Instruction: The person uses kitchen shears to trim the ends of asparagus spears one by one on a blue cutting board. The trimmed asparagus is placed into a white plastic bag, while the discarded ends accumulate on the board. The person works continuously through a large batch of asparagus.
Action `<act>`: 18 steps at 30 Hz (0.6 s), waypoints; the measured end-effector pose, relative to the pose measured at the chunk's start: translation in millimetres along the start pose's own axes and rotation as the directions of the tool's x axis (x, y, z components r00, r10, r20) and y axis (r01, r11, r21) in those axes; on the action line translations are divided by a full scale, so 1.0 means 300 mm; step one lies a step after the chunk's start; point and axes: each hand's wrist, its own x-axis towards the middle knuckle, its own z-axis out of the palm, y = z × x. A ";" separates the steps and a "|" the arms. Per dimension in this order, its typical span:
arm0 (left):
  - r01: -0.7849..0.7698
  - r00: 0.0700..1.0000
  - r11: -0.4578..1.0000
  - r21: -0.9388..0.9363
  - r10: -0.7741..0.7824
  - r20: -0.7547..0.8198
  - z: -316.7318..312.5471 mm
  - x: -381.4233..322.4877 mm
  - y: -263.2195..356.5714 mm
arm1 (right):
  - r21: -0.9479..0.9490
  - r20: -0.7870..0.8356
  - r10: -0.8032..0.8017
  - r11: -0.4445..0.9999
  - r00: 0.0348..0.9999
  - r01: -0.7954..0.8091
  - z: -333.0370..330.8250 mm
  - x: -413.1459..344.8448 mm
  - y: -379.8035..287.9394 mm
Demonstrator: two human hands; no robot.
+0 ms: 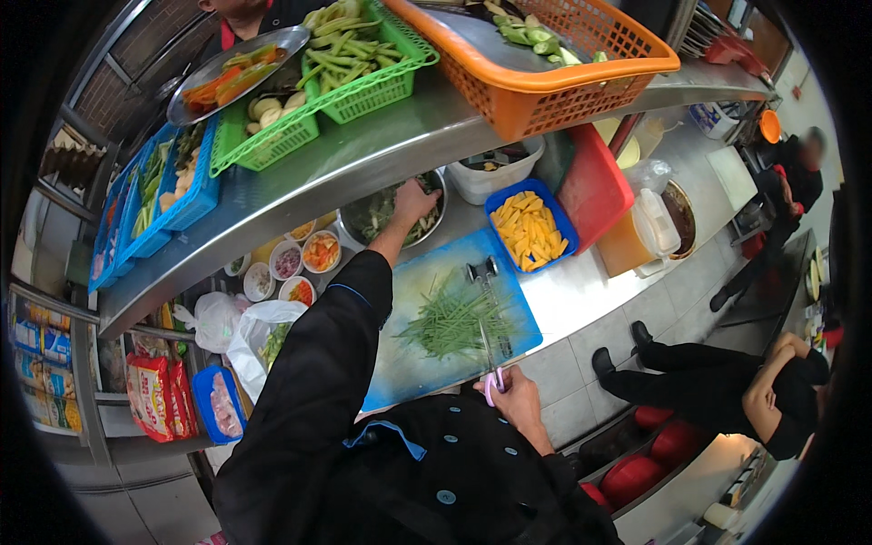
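My left hand (414, 203) reaches into a round metal bowl (441, 216) of leafy greens beyond the cutting board; its fingertips are bent over the greens, and whether they pinch any cannot be told. My right hand (521, 402) holds scissors with light purple handles (492, 387) at the board's near edge. Their blades point away from me, over a loose pile of thin green cut stems (446, 317) on the blue cutting board (409, 368). A black-and-metal utensil (482, 270) lies on the board, partly beside and under the stems.
Above the bowl runs a steel shelf (286, 197) with an orange basket (586, 82) and green baskets. A blue tub of yellow strips (573, 238) and a red board (596, 184) stand at right. Small cups (286, 261) stand at left. A person in black (722, 388) is beyond the counter.
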 end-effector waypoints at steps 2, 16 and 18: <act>0.022 1.000 0.999 0.025 -0.022 0.002 0.022 0.023 0.011 | -0.003 -0.013 0.013 1.000 1.000 -0.013 -0.011 0.005 0.039; 0.442 0.858 0.152 -0.884 0.217 0.466 -0.306 -0.631 0.042 | 0.533 0.186 -0.141 0.846 0.972 0.020 0.004 0.015 -0.016; 0.520 0.812 0.130 -0.844 0.230 0.536 -0.300 -0.786 -0.002 | 0.600 0.298 -0.159 0.798 0.941 -0.055 0.030 0.021 -0.022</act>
